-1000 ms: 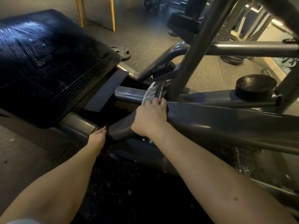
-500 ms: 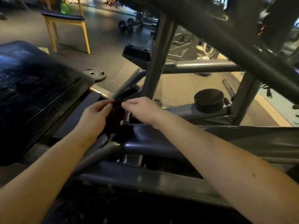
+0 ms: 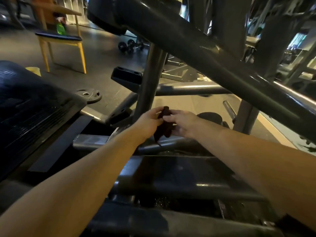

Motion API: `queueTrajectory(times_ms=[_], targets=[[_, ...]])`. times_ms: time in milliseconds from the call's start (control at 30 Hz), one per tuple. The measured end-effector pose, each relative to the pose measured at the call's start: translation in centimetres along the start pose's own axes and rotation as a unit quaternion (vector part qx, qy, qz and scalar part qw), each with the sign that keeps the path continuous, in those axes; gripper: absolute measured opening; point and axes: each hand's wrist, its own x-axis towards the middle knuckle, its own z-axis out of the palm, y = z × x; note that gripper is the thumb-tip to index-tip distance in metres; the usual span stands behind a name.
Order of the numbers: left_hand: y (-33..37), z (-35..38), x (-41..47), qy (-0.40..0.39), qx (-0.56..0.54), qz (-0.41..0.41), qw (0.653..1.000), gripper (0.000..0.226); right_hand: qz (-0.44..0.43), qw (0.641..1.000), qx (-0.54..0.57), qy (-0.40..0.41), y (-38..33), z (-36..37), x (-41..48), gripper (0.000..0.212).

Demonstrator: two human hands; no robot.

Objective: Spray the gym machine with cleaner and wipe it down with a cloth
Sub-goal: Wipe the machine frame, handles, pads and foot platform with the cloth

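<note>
Above machine frame (image 3: pixel 188 187): left hand (image 3: pixel 148 122), right hand (image 3: pixel 183 123) pinch cloth (image 3: pixel 165 130) (sticker (image 3: pixel 113 132) unreadable).

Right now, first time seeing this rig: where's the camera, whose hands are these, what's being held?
There is no robot here. One wide-angle camera sits on a person's head and looks forward and down along both bare arms. The left hand and right hand hold a small dark cloth between them, above the grey steel bars of a gym machine. Its ribbed black pad is at the left. Behind, a weight plate and dumbbells lie on the floor, and a green spray bottle stands on a chair.
</note>
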Motion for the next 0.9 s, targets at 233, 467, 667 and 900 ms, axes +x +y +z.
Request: queueTrajectory(times_ms=[233,467,667,900], targets=[[-2.1,1.8,1.9,0.025,-0.026,-0.003,0.999,0.047,0.034,0.995,-0.071,0.067,0.9,-1.9,2.9,0.038],[-4.6,3.1,2.4,0.049,0.037,0.027,0.998,0.051,-0.175,0.818,-0.518,0.180,-1.4,-8.5,3.1,0.033],[-5.3,2.9,3.3,0.060,0.162,-0.001,0.985,0.058,-0.005,0.708,-0.699,0.100,2.3,-13.7,5.6,0.048],[-2.7,0.6,4.5,0.332,0.228,0.062,0.913,0.067,-0.055,0.714,-0.689,0.110,4.3,-13.8,7.4,0.045]])
